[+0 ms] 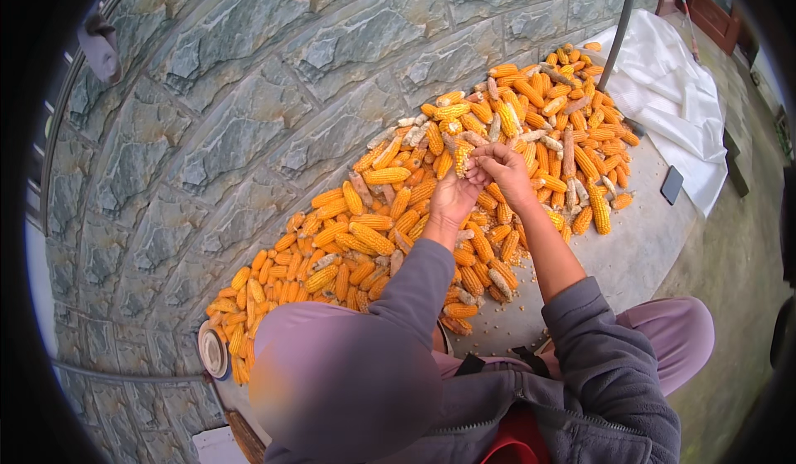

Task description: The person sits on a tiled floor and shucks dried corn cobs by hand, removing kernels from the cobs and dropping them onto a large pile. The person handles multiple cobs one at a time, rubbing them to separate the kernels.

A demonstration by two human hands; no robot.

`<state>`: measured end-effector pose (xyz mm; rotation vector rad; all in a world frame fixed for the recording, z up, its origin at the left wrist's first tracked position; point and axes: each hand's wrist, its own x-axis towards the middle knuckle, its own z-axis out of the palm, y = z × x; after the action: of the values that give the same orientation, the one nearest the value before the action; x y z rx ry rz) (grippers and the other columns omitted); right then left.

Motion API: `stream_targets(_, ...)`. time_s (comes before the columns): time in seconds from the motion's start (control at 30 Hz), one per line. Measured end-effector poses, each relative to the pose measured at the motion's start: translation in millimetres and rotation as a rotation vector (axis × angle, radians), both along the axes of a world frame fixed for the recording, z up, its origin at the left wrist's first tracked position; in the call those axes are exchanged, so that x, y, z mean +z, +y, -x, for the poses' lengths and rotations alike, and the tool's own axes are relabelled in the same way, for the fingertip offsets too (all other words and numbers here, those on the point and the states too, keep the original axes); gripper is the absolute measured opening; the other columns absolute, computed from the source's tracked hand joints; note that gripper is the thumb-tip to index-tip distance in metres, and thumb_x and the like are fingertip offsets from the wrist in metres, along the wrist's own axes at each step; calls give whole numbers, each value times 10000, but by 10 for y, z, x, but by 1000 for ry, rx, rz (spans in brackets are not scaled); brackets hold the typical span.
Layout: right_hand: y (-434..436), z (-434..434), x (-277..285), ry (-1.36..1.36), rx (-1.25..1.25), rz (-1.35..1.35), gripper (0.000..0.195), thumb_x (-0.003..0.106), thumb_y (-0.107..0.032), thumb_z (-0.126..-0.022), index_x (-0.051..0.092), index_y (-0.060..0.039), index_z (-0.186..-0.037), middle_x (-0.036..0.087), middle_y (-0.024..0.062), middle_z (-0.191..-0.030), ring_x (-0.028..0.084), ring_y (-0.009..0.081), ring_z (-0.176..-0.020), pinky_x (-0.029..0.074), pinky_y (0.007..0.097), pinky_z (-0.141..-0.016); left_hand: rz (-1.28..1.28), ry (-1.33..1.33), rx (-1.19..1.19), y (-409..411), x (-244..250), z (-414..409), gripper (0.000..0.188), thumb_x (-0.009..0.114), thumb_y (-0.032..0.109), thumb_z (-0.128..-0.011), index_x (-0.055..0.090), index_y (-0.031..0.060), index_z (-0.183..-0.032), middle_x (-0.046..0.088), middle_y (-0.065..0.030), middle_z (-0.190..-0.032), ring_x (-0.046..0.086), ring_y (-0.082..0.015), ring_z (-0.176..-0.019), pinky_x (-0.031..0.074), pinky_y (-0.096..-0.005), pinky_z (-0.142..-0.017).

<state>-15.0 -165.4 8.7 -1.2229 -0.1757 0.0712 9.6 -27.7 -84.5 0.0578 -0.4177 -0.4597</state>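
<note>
Both hands meet over a long heap of dried corn cobs (373,237). My left hand (452,199) is held palm up, its fingers around the lower part of a yellow corn cob (462,158) that points upward. My right hand (502,168) reaches in from the right, its thumb and fingertips bent against the same cob and the left fingers. Whether the right fingers pinch anything cannot be seen. Loose kernels (525,271) lie on the concrete below the heap, and bare, pale and reddish cobs (569,153) are mixed among the yellow ones.
A stone-faced wall (249,91) rises behind the heap. At the right lie a white plastic sheet (678,97) and a dark smartphone (671,185). A grey pole (620,28) stands at the upper right. A round container (213,350) sits at the heap's lower left end.
</note>
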Motion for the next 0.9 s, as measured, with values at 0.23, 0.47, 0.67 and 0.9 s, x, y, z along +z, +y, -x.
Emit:
stream_targets(0.23, 15, -64, -140, -213, -77, 419, 82, 665, -52, -877, 630, 20, -857, 635, 44, -720, 602, 78, -646, 489, 206, -571, -324, 483, 266, -104, 349, 184, 261, 496, 189, -996, 534, -21, -1147, 586, -113, -1022, 531, -195, -910, 462, -334, -843)
stream_targets(0.47, -78, -76, -123, 79, 61, -176, 158, 586, -136, -938, 616, 9, -993, 651, 62, -802, 588, 90, -620, 459, 203, -559, -132, 156, 57, 1, 278, 141, 274, 523, 172, -985, 534, -34, -1164, 585, -102, -1040, 533, -197, -906, 475, -338, -846)
stream_targets(0.67, -91, -48, -51, -58, 121, 36, 103, 636, -57, -888, 632, 2, -973, 625, 14, -710, 554, 47, -589, 422, 191, -512, -220, 220, 98, -7, 282, 186, 293, 508, 163, -991, 509, -32, -1209, 582, -127, -1135, 553, -220, -1035, 480, -350, -930)
stream_targets(0.9, -11, -58, -54, -188, -48, 368, 99, 636, -50, -881, 624, 13, -957, 608, 7, -686, 554, 51, -581, 450, 212, -510, -337, 352, 151, -14, 333, 215, 297, 530, 177, -982, 546, 7, -1224, 620, -90, -1094, 588, -200, -1000, 498, -326, -889)
